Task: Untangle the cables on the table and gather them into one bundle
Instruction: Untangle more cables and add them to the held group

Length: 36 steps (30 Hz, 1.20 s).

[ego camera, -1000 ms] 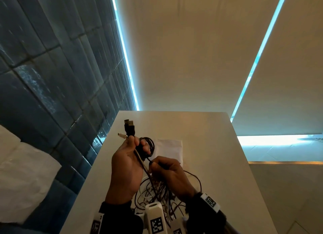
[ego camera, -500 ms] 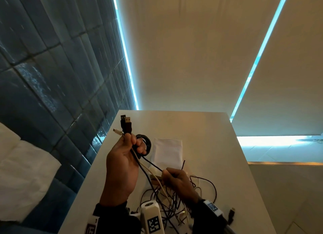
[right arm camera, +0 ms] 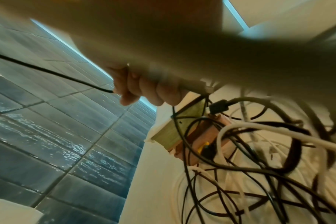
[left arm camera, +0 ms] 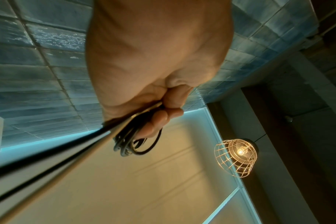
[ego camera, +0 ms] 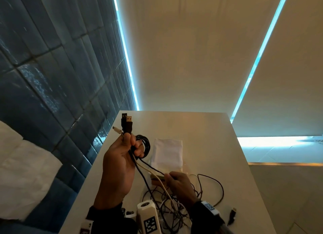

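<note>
White table (ego camera: 201,129) | left hand (ego camera: 118,163) grips coiled cables (ego camera: 146,146) | right hand (ego camera: 180,183) pinches black cable (ego camera: 152,168) | no legible writing

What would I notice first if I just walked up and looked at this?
Probably the left hand raised above the white table, gripping a coiled black cable with two black USB plugs poking up. Next, the messy tangle of black and white cables at the table's near edge, where the right hand pinches a thin black cable. A glowing wire-cage lamp hangs overhead.
</note>
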Motion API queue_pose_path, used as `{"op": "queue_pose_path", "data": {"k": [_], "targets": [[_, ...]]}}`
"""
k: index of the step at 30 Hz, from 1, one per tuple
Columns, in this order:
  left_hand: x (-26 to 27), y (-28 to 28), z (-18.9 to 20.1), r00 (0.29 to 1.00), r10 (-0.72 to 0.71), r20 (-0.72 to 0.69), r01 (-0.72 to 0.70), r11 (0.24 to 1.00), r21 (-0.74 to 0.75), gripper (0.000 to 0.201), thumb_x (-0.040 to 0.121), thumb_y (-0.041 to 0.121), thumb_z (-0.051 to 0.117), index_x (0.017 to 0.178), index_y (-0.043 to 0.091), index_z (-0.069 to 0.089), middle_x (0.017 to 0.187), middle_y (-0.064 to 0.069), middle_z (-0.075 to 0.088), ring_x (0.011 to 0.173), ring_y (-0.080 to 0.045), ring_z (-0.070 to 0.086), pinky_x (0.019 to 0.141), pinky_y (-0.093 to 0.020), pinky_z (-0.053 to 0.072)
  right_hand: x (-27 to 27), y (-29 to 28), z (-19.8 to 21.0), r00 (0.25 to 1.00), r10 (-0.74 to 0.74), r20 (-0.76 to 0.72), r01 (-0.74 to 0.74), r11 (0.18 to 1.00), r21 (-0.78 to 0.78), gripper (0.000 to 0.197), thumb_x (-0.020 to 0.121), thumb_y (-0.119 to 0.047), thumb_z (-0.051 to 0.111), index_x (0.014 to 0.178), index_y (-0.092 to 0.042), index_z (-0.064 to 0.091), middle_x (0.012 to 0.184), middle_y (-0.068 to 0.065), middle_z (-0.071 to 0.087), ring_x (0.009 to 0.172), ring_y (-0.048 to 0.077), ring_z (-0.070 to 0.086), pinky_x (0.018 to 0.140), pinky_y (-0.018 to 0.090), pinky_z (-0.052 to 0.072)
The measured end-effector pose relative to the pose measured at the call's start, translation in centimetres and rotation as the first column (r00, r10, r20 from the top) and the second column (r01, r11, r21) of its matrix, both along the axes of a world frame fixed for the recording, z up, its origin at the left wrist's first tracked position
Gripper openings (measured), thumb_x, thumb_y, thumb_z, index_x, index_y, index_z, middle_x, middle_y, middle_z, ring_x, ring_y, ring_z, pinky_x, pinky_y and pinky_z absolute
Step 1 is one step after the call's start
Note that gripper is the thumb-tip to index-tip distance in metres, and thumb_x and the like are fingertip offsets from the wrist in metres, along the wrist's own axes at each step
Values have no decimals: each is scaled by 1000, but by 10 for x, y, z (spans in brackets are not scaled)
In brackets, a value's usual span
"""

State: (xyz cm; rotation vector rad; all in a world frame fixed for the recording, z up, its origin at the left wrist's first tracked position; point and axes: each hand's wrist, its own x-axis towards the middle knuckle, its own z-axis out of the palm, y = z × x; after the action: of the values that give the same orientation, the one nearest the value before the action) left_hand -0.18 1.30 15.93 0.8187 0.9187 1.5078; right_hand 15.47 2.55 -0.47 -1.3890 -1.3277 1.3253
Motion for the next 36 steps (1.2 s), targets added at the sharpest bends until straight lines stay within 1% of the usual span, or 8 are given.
{"op": "queue_pose_path", "data": {"k": [3, 7, 11, 14, 24, 28, 32, 36], "targets": [[1, 1, -2, 993, 3, -122, -9, 999, -48, 33, 99, 19, 35, 69, 10, 45, 61, 0, 44, 53, -11, 39, 61, -30, 31, 1, 7, 0, 996, -77, 48, 78, 997, -17, 33, 90, -18, 59, 57, -11, 59, 46, -9, 52, 48, 2, 49, 51, 19, 39], [1, 3, -9, 971, -13, -239, -21, 990, -138, 37, 102, 15, 32, 68, 8, 44, 59, -4, 40, 53, -14, 36, 59, -30, 30, 3, 15, 31, 957, -213, -195, 194, 975, -111, 22, 92, -12, 56, 74, -1, 63, 50, -3, 40, 42, 9, 34, 38, 20, 30], [9, 6, -18, 946, -42, -320, -28, 977, -212, 37, 102, 16, 31, 68, 8, 43, 58, -4, 40, 56, -17, 33, 58, -30, 29, -4, 14, 83, 929, -128, -348, 145, 989, 23, 22, 97, -16, 52, 82, -4, 62, 48, -3, 32, 43, 13, 21, 43, 24, 17], [19, 6, -18, 941, -51, -334, -37, 967, -252, 37, 103, 19, 32, 70, 7, 46, 64, -8, 44, 61, -19, 39, 61, -32, 33, -13, 6, 112, 934, -29, -357, 94, 982, 165, 24, 98, -14, 49, 88, 2, 63, 48, -5, 36, 42, 8, 26, 42, 22, 22], [24, 2, -11, 989, -109, -100, 78, 959, -274, 32, 101, 23, 34, 77, 8, 49, 73, -9, 55, 69, -22, 51, 66, -33, 42, -3, -9, 130, 949, 44, -312, 62, 945, 321, 23, 100, -5, 44, 95, 14, 57, 51, -16, 52, 45, -2, 45, 47, 8, 34], [24, 2, -5, 994, -109, 26, 112, 973, -201, 30, 99, 23, 35, 75, 8, 45, 65, -6, 47, 53, -14, 43, 59, -28, 36, 14, -13, 114, 953, 6, -302, 84, 955, 284, 25, 99, -18, 47, 87, 3, 53, 52, -6, 36, 45, 8, 27, 42, 20, 23], [9, 4, 3, 993, -6, 122, 12, 999, -51, 24, 90, 26, 41, 71, 11, 44, 62, -2, 44, 53, -13, 40, 60, -28, 31, 68, -24, 85, 975, -101, -196, 136, 975, 175, 26, 92, -32, 49, 77, -12, 58, 49, -4, 33, 43, 12, 26, 41, 21, 22], [12, 5, 0, 997, 27, 71, -25, 999, -32, 27, 95, 23, 38, 71, 11, 45, 62, -1, 47, 58, -16, 47, 64, -30, 40, 130, -51, 58, 946, -150, 286, 87, 971, 221, 27, 94, -16, 58, 69, -24, 60, 52, 5, 46, 49, 7, 40, 50, 24, 33]]}}
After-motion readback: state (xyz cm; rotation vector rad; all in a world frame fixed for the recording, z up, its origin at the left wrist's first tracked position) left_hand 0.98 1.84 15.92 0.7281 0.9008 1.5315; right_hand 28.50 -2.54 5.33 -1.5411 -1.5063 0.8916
